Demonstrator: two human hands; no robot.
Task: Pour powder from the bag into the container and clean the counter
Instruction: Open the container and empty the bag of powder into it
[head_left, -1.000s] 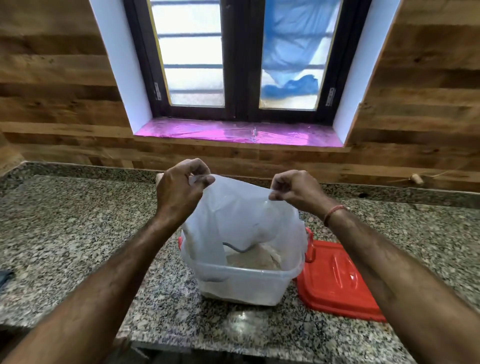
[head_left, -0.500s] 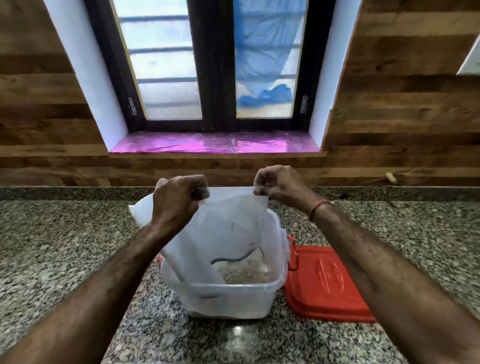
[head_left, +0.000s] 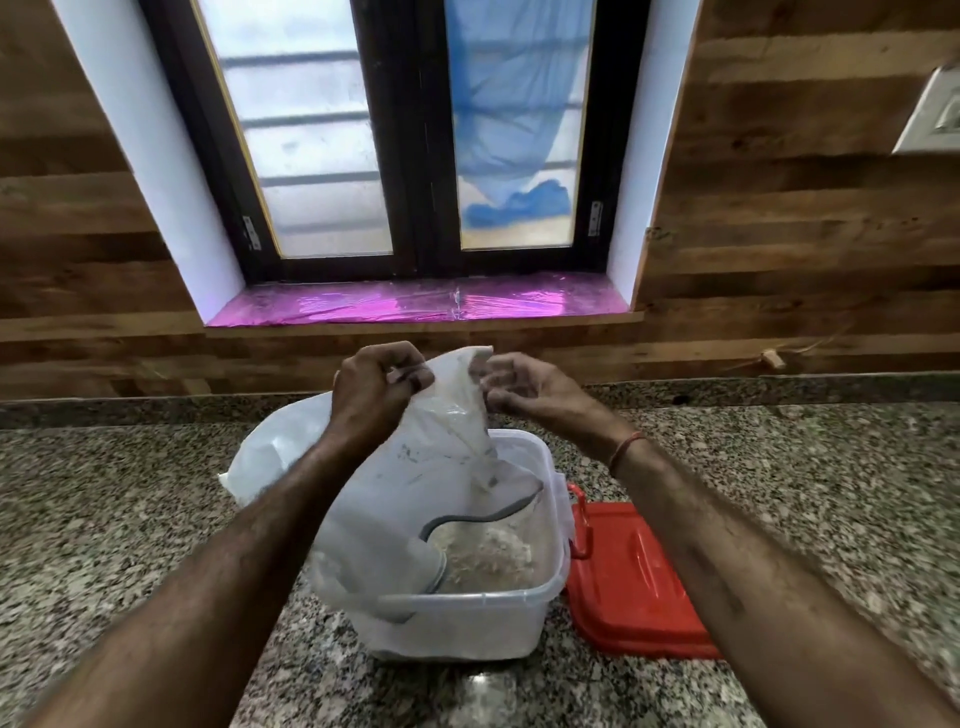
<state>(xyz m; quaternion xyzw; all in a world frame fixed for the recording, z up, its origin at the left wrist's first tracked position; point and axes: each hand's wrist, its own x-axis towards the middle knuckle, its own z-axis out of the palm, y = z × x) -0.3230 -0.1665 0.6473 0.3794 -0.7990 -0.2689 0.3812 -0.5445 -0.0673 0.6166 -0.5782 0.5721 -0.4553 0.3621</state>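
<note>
A translucent white plastic bag (head_left: 410, 467) hangs mouth-down into a clear plastic container (head_left: 467, 623) on the granite counter (head_left: 104, 519). Pale powder (head_left: 488, 556) lies in the container's bottom. My left hand (head_left: 374, 395) grips the bag's upper end with curled fingers. My right hand (head_left: 519, 389) is just to the right, its fingers pinching the same raised edge of the bag. Part of the bag bulges out past the container's left side.
A red lid (head_left: 628, 577) lies flat on the counter, touching the container's right side. A wood-panelled wall and a window with a pink-covered sill (head_left: 415, 306) rise behind. A white switch plate (head_left: 930, 114) is on the wall at upper right.
My two hands have come closer together at the top of the bag, bunching its upper edge. The bag now hangs narrower and deeper into the container. The camera has tilted upward.
</note>
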